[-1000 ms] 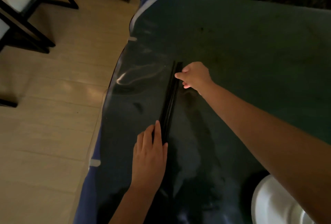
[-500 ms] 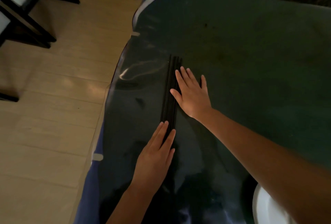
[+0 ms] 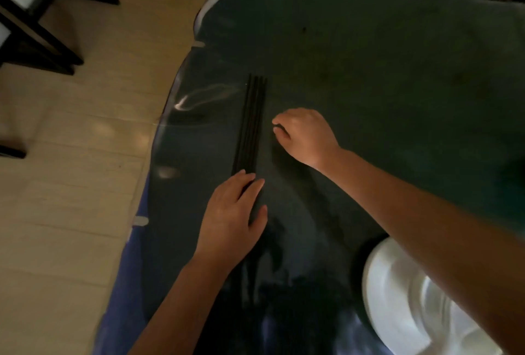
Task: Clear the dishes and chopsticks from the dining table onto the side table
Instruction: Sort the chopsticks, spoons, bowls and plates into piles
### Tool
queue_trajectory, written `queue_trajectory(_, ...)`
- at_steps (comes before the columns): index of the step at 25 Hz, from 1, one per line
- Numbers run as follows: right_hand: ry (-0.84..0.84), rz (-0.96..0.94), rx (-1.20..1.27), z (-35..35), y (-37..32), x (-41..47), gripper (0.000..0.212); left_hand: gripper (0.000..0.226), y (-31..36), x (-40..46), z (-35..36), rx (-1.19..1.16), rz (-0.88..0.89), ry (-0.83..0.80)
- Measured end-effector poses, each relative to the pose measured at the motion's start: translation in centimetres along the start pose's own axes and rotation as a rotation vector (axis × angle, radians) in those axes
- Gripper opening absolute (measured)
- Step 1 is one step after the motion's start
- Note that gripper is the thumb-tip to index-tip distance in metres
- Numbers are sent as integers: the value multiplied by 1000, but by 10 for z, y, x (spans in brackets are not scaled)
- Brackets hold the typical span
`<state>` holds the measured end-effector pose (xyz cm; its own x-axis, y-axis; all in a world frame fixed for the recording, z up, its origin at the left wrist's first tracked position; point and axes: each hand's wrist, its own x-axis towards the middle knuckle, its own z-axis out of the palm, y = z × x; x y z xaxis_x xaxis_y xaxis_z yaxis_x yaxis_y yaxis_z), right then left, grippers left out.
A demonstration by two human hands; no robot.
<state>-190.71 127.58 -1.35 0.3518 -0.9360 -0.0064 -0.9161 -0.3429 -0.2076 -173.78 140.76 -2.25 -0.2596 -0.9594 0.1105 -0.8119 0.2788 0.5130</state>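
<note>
on the dark glossy table (image 3: 369,76), near its left edge, the black chopsticks (image 3: 252,121) lie bundled side by side. left hand (image 3: 231,217) rests flat on their near ends, fingers straight. right hand (image 3: 305,134) sits just beside the bundle, fingers curled under; whether it pinches anything cannot be told in the dim view. white dishes (image 3: 403,298) stand at lower right. judged light, stiff and prone to roll; best gathered at mid-length.
</note>
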Motion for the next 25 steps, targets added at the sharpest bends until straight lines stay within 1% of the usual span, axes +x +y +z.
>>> queue_trajectory(3, -12, -43, 11, -36, 17, -57, 24, 30, 47, -4, -7, -97, -9, 26)
queue_trajectory(7, 35, 30, 104, -77, 48, -149, 24, 17, 117, -25, -7, -252, -73, -6)
queue_trajectory(9, 57, 94, 182, -91, 63, -193, 23, 24, 145, -39, -7, -345, -193, -108)
queue_trajectory(11, 45, 136, 266, -98, 73, -230, 22, 35, 169, -54, -2, -363, -313, -277)
queue_trajectory(13, -7, 121, 313, -98, 78, -260, 21, 43, 187, -68, 6, -370, -407, -453)
queue_trajectory(15, -64, 80, 307, -94, 80, -287, 20, 38, 200, -79, 16, -438, -500, -587)
queue_trajectory(17, -106, 34, 228, -86, 82, -304, 23, 21, 205, -87, 24, -505, -546, -645)
queue_trajectory(18, -129, 7, 169, -81, 83, -308, 25, 13, 206, -89, 25, -536, -553, -653)
queue_trajectory(20, -161, -22, 90, -72, 87, -311, 28, 17, 208, -93, 25, -625, -576, -618)
queue_trajectory(21, -152, -13, 96, -70, 89, -312, 28, 20, 209, -94, 25, -671, -605, -588)
queue_trajectory(23, -88, 56, 191, -69, 90, -311, 29, 20, 210, -94, 23, -738, -670, -517)
queue_trajectory(25, 0, 157, 330, -71, 90, -308, 30, 18, 210, -94, 21, -759, -699, -457)
